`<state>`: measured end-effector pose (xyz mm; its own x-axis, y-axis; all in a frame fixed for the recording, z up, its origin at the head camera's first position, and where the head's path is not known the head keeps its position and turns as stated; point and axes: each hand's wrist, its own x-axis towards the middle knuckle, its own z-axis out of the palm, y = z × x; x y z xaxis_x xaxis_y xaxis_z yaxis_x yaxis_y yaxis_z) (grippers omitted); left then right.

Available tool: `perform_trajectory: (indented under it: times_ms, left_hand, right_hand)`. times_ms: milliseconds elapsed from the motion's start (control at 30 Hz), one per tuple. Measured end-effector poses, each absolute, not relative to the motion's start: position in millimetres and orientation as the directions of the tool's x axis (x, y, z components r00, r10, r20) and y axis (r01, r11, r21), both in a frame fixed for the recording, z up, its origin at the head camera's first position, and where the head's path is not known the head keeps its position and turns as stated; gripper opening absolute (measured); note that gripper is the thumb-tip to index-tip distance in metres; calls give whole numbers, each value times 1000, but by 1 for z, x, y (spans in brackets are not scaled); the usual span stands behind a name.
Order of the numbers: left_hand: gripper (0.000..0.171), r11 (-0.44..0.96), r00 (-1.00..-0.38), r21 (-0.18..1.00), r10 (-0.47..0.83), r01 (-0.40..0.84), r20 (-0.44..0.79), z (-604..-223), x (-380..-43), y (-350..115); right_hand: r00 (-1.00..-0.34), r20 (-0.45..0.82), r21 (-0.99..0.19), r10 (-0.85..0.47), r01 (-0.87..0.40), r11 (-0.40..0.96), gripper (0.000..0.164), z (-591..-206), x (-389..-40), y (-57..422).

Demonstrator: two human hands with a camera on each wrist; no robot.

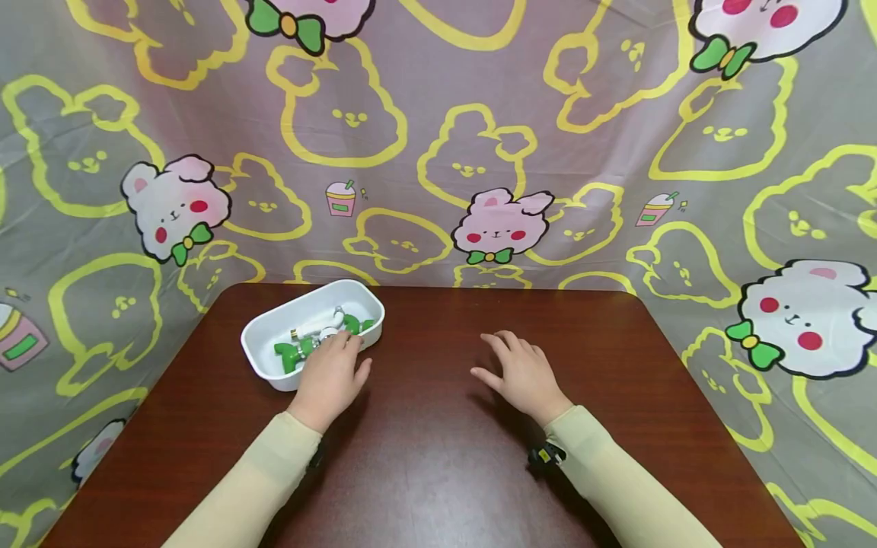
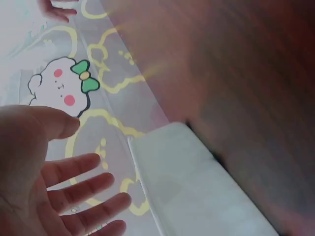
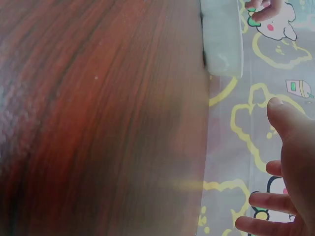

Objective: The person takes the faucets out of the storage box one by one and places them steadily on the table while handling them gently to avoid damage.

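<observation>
A white oblong tub (image 1: 263, 342) stands at the back left of the table. Inside it lie green fittings (image 1: 291, 356) with metal collars, which look like small valves, and a white piece (image 1: 317, 327) with a brass-coloured end. My left hand (image 1: 331, 384) is over the tub's near right side, fingers spread and relaxed, and overlaps part of the contents in the head view. In the left wrist view the tub's outer wall (image 2: 197, 182) shows beside the fingers. My right hand (image 1: 526, 378) hovers above the table to the right, fingers loosely extended, holding nothing.
The dark brown wooden table (image 1: 438, 457) reaches back to a grey curtain (image 1: 411, 99) printed with yellow outlines and rabbit faces, which also hangs along both sides. A black strap device (image 1: 546, 455) sits at the right wrist.
</observation>
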<state>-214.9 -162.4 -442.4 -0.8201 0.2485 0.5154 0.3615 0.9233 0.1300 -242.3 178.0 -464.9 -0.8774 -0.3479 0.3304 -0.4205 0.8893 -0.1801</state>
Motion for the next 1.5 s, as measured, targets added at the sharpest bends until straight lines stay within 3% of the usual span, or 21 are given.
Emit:
perform_trajectory:
  times_ms: [533,933,1500]
  left_hand:
    - [29,959,-901,143,171,244,398,-436,-226,-182]
    - [3,965,-924,133,171,228,341,-434,-233,-189]
    - [12,958,-943,162,183,234,278,-430,-238,-192]
  right_hand:
    - [-879,330,-173,-345,-416,893,67,-465,-242,181]
    - [-878,333,-180,-344,-418,891,67,-465,-242,183]
    - [-887,312,-182,-340,-407,895,67,-465,-244,184]
